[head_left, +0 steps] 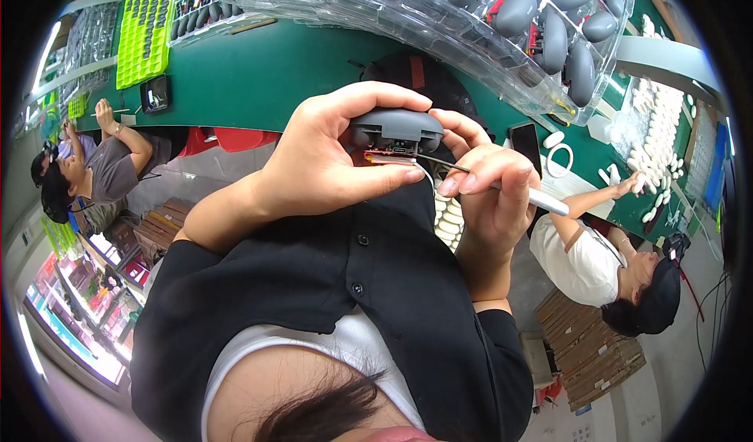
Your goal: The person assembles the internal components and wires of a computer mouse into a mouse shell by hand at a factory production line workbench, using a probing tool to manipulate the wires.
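Head view, single wide fisheye, worn on the person's head; faces steeply down the chest onto the left hand (pixel 329 156) and right hand (pixel 490 191), both very close and mid-frame. Green table (pixel 259 73) runs across the top; clear tray (pixel 471 18) near the lens. Straight edges bend at the black rim. No second view to overlap

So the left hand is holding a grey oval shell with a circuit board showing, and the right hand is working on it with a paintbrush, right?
Not a paintbrush. In the head view the right hand holds fine metal tweezers to the circuit board in the grey oval shell; the left hand does hold it.
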`<act>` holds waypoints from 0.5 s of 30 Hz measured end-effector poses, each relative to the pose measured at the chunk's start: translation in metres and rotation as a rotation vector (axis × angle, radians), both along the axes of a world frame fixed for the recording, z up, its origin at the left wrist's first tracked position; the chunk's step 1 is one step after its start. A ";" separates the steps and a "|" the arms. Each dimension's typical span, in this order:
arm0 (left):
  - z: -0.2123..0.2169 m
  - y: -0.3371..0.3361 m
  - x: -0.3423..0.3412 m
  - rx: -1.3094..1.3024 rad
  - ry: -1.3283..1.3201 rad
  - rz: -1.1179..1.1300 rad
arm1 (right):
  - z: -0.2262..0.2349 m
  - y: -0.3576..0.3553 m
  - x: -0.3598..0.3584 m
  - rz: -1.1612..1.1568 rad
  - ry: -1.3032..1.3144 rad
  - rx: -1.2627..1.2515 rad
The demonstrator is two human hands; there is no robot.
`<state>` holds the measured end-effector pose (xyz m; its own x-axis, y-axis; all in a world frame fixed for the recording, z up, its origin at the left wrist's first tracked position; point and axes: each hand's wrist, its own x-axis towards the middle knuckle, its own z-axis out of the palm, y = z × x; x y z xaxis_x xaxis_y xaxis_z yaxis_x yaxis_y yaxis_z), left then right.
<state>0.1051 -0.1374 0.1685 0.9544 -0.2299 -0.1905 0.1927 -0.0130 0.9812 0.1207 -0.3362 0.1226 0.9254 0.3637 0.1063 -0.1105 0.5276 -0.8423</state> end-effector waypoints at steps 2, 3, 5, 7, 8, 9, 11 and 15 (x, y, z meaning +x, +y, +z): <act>0.000 0.000 0.000 -0.004 -0.018 0.021 | 0.000 0.001 0.000 -0.005 -0.002 0.001; 0.000 0.000 0.000 0.000 -0.029 0.020 | 0.000 0.001 -0.001 -0.011 -0.005 0.003; -0.001 0.000 -0.001 0.004 -0.039 0.019 | -0.001 0.001 -0.001 -0.008 -0.021 0.000; -0.001 0.000 -0.001 -0.025 -0.014 0.024 | -0.002 0.000 -0.001 -0.006 -0.037 -0.004; -0.001 0.000 -0.001 -0.024 -0.014 0.024 | -0.003 0.000 -0.001 -0.004 -0.046 -0.002; -0.001 0.000 -0.002 -0.028 -0.012 0.025 | -0.004 0.000 -0.001 -0.001 -0.055 0.000; 0.000 -0.001 -0.002 -0.031 -0.009 0.025 | -0.003 0.001 -0.002 -0.014 -0.054 0.010; 0.001 0.000 -0.003 -0.044 -0.016 0.017 | -0.006 0.000 -0.002 0.003 -0.031 0.109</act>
<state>0.1025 -0.1376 0.1700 0.9611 -0.2217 -0.1649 0.1765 0.0334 0.9837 0.1191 -0.3366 0.1166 0.9199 0.3514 0.1743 -0.0868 0.6156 -0.7833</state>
